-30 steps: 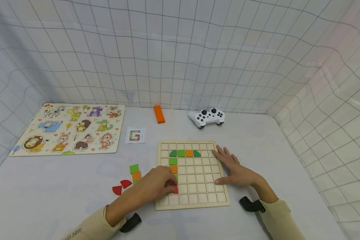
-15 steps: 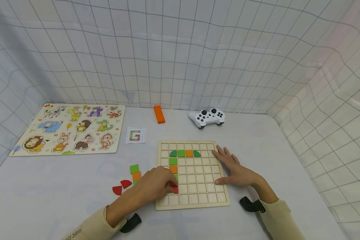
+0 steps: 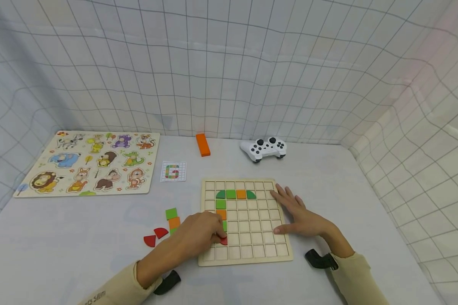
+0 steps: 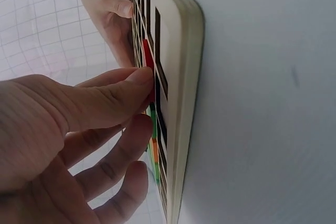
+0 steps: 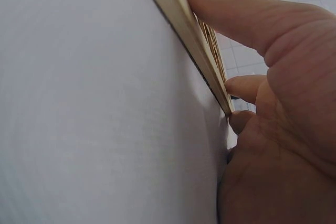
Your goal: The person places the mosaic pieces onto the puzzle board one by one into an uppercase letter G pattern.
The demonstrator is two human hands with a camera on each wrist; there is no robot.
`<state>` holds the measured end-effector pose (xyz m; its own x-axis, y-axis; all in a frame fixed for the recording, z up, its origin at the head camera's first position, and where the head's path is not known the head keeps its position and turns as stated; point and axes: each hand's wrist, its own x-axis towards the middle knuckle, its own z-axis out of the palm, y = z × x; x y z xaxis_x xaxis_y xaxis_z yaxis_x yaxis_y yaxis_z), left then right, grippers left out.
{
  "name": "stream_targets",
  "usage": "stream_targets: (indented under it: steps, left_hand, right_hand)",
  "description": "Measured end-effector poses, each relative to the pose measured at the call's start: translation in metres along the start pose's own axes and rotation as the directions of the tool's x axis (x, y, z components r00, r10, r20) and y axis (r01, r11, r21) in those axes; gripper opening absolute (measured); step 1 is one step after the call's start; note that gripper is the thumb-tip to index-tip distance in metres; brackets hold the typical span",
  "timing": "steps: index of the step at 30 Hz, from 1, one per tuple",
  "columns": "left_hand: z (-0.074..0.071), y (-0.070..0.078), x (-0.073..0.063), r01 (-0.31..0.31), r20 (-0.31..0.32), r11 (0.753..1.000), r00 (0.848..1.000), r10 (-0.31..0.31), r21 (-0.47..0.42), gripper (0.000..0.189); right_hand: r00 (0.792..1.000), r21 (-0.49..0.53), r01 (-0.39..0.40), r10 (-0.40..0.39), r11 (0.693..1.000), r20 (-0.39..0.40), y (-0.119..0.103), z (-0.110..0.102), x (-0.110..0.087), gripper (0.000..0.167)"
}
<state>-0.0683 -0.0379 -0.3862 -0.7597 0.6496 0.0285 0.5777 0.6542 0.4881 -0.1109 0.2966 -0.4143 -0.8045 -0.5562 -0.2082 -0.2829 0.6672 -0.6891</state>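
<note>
A wooden grid board (image 3: 255, 239) lies in front of me with green and orange tiles (image 3: 230, 194) set along an upper row and down a left column. At the column's lower end my left hand (image 3: 198, 233) pinches a red quarter-circle tile (image 3: 224, 241) between thumb and forefinger. That red tile shows in the left wrist view as a thin edge (image 4: 148, 53) at the fingertips, low in a cell; the hand covers part of it. My right hand (image 3: 303, 219) rests with spread fingers on the board's right edge, thumb and fingertips over the rim.
Left of the board lie two red quarter-circle tiles (image 3: 150, 241) and several square tiles (image 3: 171, 214). Behind them are a pattern card (image 3: 173, 171) and an animal puzzle board (image 3: 87, 165). An orange block (image 3: 203, 145) and a white game controller (image 3: 265, 149) stand at the back.
My left hand has shifted only slightly at the red tile, and less of the tile shows now. The right hand stays in place on the board's edge.
</note>
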Motion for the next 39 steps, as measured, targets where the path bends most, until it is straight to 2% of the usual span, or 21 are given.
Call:
stream_targets:
  steps: [11,26,29,31,35,39]
  left_hand:
    - [-0.002,-0.007,0.002,-0.107,0.031,0.990,0.994,0.104,0.093,0.019]
    - [-0.013,-0.010,0.000,-0.133,0.075,0.988,0.989,0.127,0.082,0.020]
    - [-0.018,-0.015,-0.005,-0.104,0.068,0.994,0.993,0.101,0.042,0.019]
    - [-0.023,-0.021,-0.010,-0.062,0.063,0.998,0.996,0.062,-0.003,0.019]
    - [-0.036,-0.040,-0.021,0.048,0.054,0.994,0.998,-0.043,-0.098,0.022]
    - [-0.052,-0.065,-0.029,0.162,0.043,0.976,0.987,-0.157,-0.144,0.027]
  right_hand:
    - [1.000,-0.003,-0.004,0.004,1.000,-0.003,0.000,0.001,0.000,0.109]
    - [1.000,-0.014,-0.014,0.014,1.000,-0.005,-0.001,0.000,0.000,0.110]
    - [1.000,-0.005,-0.003,0.003,1.000,-0.002,-0.002,0.001,0.001,0.109]
    - [1.000,0.002,-0.001,0.001,1.000,0.000,-0.002,0.001,0.001,0.108]
    - [1.000,0.003,-0.010,0.010,1.000,0.001,-0.002,0.001,0.000,0.109]
    - [1.000,-0.009,-0.013,0.012,1.000,-0.005,0.000,0.001,0.000,0.109]
